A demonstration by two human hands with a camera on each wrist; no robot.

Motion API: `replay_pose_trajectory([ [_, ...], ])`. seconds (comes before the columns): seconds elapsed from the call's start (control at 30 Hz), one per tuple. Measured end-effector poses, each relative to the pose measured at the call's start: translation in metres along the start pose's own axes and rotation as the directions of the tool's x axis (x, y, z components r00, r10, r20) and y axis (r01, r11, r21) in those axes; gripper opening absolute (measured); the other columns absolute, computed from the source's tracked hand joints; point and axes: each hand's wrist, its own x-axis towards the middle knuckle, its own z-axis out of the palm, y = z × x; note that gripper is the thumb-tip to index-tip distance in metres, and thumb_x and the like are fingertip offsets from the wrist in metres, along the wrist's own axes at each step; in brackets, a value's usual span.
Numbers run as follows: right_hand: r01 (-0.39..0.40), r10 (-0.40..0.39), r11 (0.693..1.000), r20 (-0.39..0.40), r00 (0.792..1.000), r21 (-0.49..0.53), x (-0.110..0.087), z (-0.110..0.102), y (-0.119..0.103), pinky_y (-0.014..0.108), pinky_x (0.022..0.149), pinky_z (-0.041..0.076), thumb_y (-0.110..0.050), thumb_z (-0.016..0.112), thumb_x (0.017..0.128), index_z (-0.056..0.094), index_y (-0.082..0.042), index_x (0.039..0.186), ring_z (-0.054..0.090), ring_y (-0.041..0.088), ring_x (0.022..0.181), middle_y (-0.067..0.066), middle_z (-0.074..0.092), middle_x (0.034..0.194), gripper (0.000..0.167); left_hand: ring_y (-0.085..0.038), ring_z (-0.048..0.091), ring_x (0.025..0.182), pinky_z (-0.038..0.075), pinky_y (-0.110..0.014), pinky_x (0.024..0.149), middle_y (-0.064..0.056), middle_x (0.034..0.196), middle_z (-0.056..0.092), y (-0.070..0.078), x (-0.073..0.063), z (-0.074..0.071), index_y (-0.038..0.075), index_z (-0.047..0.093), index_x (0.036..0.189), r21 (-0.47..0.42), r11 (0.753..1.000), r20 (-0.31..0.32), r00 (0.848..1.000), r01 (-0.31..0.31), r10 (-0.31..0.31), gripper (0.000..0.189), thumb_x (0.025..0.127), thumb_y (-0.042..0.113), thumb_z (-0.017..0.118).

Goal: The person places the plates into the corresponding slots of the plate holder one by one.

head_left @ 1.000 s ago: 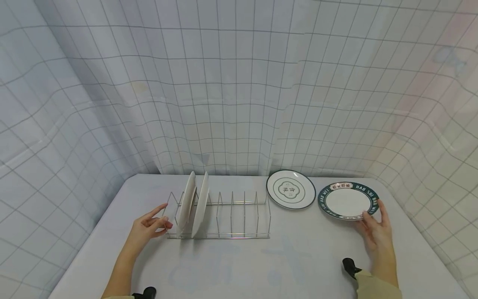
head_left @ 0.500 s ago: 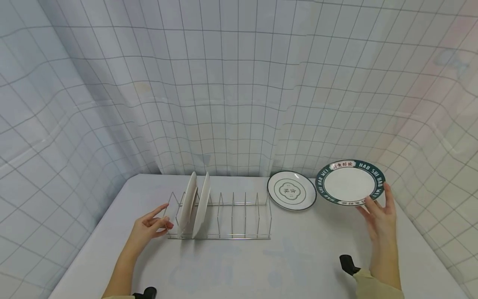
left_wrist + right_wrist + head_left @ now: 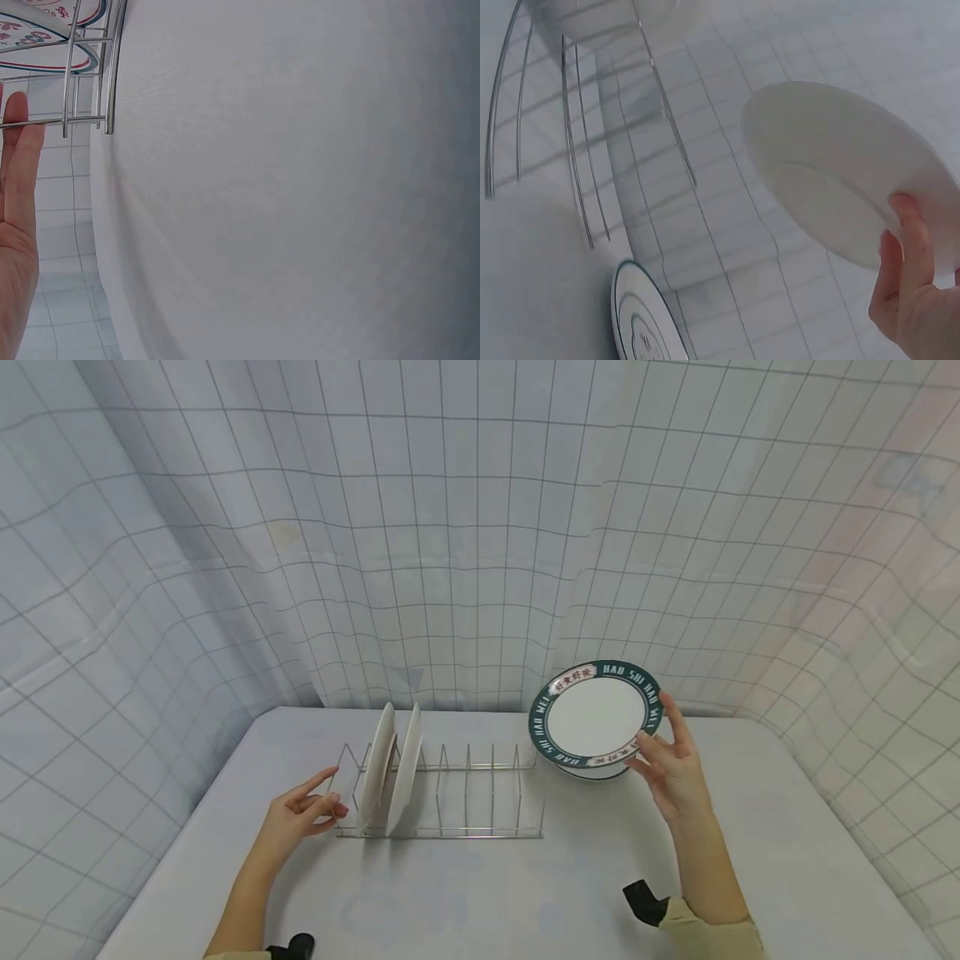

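Note:
My right hand (image 3: 678, 772) grips the near right rim of a white plate (image 3: 596, 718) with a green lettered border, held up and tilted face toward me. In the right wrist view its plain underside shows above the fingers of the right hand (image 3: 922, 292). Beneath it, mostly hidden, lies a dark-rimmed white plate (image 3: 592, 773), whose printed face shows in the right wrist view. At the left end of a wire dish rack (image 3: 480, 837), my left hand (image 3: 296, 814) pinches the end wire. Two white plates (image 3: 377, 768) stand upright in the rack's left slots.
The white table (image 3: 495, 902) reaches out on both sides of the rack. Grid-patterned curtains (image 3: 450, 568) hang close behind it and along the sides. The rack's slots right of the standing plates hold nothing.
My right hand has lifted the green-bordered plate off the table, then carried it left over the dark-rimmed plate, tilting it. The left hand has stayed at the rack's end.

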Motion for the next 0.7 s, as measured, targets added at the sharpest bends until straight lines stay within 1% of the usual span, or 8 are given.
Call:
replay_pose_trajectory([
  [0.03,-0.018,0.018,1.0,0.011,1.0,-0.015,0.0,0.008,0.003,0.028,0.069,0.056,0.014,0.046,0.088,0.032,-0.02,0.142,0.063,0.014,0.081,0.004,0.06,0.101,0.065,-0.01,0.066,0.079,0.054,-0.025,0.071,-0.001,0.081,0.07,0.0,0.0,0.0,-0.001,0.036,0.138,0.002,1.0,0.001,1.0,0.0,0.0,0.052,0.092,0.015,0.055],
  [0.1,-0.05,0.051,0.998,0.036,0.998,-0.046,-0.001,0.023,0.008,0.029,0.069,0.056,0.015,0.046,0.088,0.031,-0.021,0.142,0.062,0.014,0.081,0.004,0.06,0.101,0.066,-0.01,0.066,0.08,0.054,-0.025,0.071,-0.002,0.081,0.07,0.0,0.001,0.0,0.0,0.036,0.138,0.0,1.0,0.004,1.0,0.001,-0.001,0.052,0.092,0.015,0.055],
  [0.2,-0.096,0.102,0.991,0.068,0.992,-0.097,-0.001,0.044,0.015,0.03,0.069,0.056,0.015,0.047,0.087,0.031,-0.021,0.142,0.061,0.015,0.084,0.005,0.057,0.106,0.067,-0.01,0.066,0.08,0.054,-0.026,0.071,-0.001,0.081,0.07,-0.001,0.001,-0.001,0.001,0.037,0.138,-0.002,1.0,0.005,1.0,0.001,-0.001,0.052,0.092,0.016,0.056],
  [0.33,-0.152,0.17,0.974,0.095,0.981,-0.167,-0.002,0.07,0.026,0.031,0.072,0.055,0.011,0.052,0.086,0.031,-0.022,0.143,0.06,0.015,0.087,0.007,0.054,0.112,0.069,-0.01,0.066,0.08,0.054,-0.026,0.071,0.001,0.081,0.07,-0.002,0.001,-0.002,0.001,0.037,0.138,-0.001,1.0,0.007,1.0,-0.008,0.008,0.052,0.092,0.016,0.056],
  [0.47,-0.194,0.225,0.952,0.114,0.968,-0.235,-0.004,0.091,0.039,0.033,0.072,0.055,0.006,0.057,0.085,0.031,-0.024,0.143,0.06,0.015,0.083,0.009,0.053,0.106,0.07,-0.01,0.066,0.08,0.054,-0.026,0.071,0.001,0.081,0.07,-0.003,0.001,-0.003,0.002,0.038,0.138,-0.01,1.0,0.008,1.0,-0.008,0.008,0.052,0.092,0.016,0.056],
  [0.6,-0.203,0.248,0.933,0.123,0.961,-0.296,-0.005,0.107,0.054,0.036,0.073,0.055,0.003,0.06,0.084,0.037,-0.025,0.14,0.058,0.015,0.08,0.009,0.048,0.096,0.067,-0.01,0.066,0.08,0.054,-0.027,0.071,-0.001,0.082,0.07,-0.004,0.001,-0.004,0.001,0.037,0.138,-0.014,1.0,0.008,1.0,-0.005,0.005,0.052,0.092,0.016,0.056],
  [0.7,-0.196,0.251,0.919,0.122,0.96,-0.343,-0.004,0.116,0.063,0.041,0.075,0.054,0.001,0.062,0.084,0.042,-0.027,0.137,0.058,0.016,0.083,0.011,0.048,0.097,0.063,-0.01,0.066,0.081,0.054,-0.027,0.071,0.0,0.082,0.07,-0.004,0.0,-0.004,0.001,0.036,0.138,-0.014,1.0,0.01,1.0,-0.006,0.007,0.052,0.092,0.016,0.056],
])
